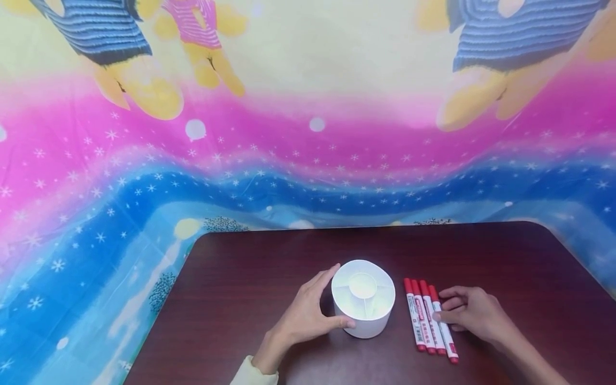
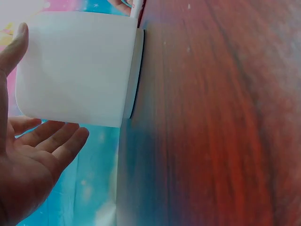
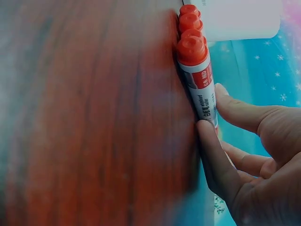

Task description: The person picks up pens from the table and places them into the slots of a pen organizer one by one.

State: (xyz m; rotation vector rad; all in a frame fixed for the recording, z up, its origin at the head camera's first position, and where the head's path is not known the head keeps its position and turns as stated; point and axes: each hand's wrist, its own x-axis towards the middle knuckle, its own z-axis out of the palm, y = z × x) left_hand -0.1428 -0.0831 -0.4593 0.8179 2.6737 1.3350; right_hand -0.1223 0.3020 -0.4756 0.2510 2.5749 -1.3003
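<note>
A round white desk organizer (image 1: 362, 326) with inner dividers and a central ring stands upright on the table. My left hand (image 1: 308, 310) holds it from the left, thumb at the front of the rim and fingers at the back; the left wrist view shows the fingers partly hidden behind its wall (image 2: 75, 70). To its right lie several red-capped white whiteboard markers (image 1: 418, 321) side by side. My right hand (image 1: 474, 313) pinches the rightmost marker (image 1: 447, 339) between thumb and fingers. This marker (image 3: 197, 77) remains beside the others, its red end toward the wrist camera.
The dark brown wooden table (image 1: 240, 278) has rounded far corners. Behind it hangs a pink and blue cloth (image 1: 289, 133) printed with bears and snowflakes, reaching down to the table's far edge.
</note>
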